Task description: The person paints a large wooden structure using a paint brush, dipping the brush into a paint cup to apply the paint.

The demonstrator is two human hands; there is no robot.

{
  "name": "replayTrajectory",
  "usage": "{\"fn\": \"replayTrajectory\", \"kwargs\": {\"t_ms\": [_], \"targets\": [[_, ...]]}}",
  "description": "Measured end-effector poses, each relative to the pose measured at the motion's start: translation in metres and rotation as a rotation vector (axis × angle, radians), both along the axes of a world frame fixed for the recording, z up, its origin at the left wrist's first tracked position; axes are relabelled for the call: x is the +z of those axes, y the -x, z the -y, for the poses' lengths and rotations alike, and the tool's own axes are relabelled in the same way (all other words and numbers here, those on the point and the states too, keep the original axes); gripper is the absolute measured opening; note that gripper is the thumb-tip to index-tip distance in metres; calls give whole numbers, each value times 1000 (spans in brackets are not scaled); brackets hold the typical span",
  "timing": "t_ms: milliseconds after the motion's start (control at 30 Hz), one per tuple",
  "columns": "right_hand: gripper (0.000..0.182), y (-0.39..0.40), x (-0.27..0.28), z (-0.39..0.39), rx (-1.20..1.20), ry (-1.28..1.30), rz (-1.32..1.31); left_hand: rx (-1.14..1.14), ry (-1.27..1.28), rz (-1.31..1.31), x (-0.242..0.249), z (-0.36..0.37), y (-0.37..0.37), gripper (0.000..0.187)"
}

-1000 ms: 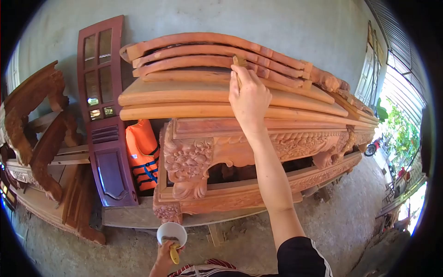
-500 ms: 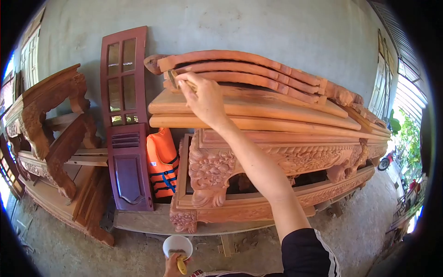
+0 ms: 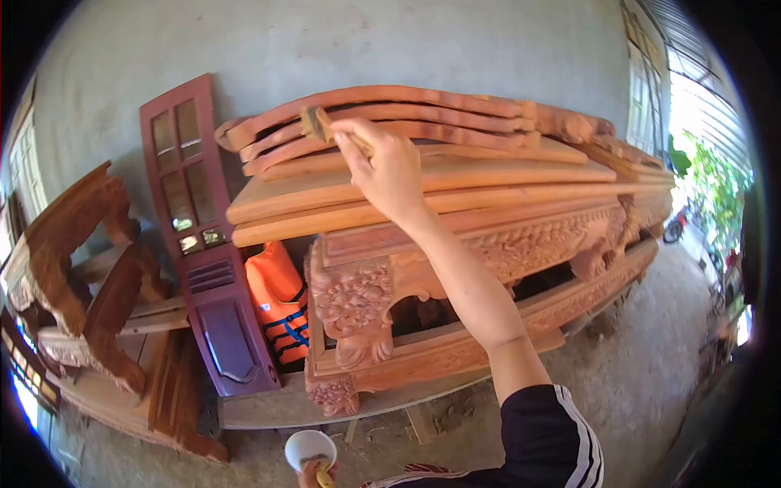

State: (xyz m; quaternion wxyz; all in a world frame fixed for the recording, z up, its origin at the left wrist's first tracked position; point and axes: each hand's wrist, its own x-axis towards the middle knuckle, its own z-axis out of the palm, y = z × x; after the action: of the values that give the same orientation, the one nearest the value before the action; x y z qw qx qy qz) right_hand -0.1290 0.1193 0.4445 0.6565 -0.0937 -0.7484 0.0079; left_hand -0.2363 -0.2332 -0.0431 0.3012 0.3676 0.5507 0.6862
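My right hand (image 3: 384, 169) is closed round the handle of a flat paintbrush (image 3: 312, 124), its bristles right at the curved wooden pieces (image 3: 382, 115). These reddish pieces lie stacked on thick wooden boards (image 3: 488, 176), which rest on a carved wooden table (image 3: 354, 305). Low in view, my left hand (image 3: 309, 475) grips a white plastic cup (image 3: 309, 444) at its rim. A second brush with a yellow handle (image 3: 325, 477) is held there too, its bristle end over the cup's mouth.
A maroon door panel (image 3: 228, 321) leans at the wall, beside an orange life vest (image 3: 272, 276). More carved furniture (image 3: 73, 244) is stacked at the left. Under the carved table runs a low wooden plank (image 3: 268, 411). A motorbike (image 3: 675, 228) stands far right.
My view has tilted and shifted. The brush in my right hand has moved rightward along the curved pieces, away from their left ends. My left hand keeps hold of the cup.
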Motion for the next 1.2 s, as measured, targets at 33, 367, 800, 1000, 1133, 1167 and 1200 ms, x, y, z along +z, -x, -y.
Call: {"fn": "replayTrajectory", "kwargs": {"t_ms": [33,367,800,1000,1133,1167,1200], "targets": [[17,-12,2,-11,-23,10,-11,-13,-29,-209,7,-7,-8,25],[27,-203,-8,-89,-102,422,-326,-126,179,-21,7,-1,-33,40],[26,-219,-32,-107,-616,8,-61,-11,130,1125,-23,-39,-18,37],[25,-196,-40,-91,-659,-279,-85,161,174,1067,30,-64,-49,34],[25,-154,-49,-54,-412,-40,90,78,251,1002,34,-72,-58,34],[26,-149,-52,-53,-389,0,61,89,259,1002,35,-72,-59,34],[26,-144,-54,-53,-367,40,30,137,251,1096,37,-73,-61,40]]}}
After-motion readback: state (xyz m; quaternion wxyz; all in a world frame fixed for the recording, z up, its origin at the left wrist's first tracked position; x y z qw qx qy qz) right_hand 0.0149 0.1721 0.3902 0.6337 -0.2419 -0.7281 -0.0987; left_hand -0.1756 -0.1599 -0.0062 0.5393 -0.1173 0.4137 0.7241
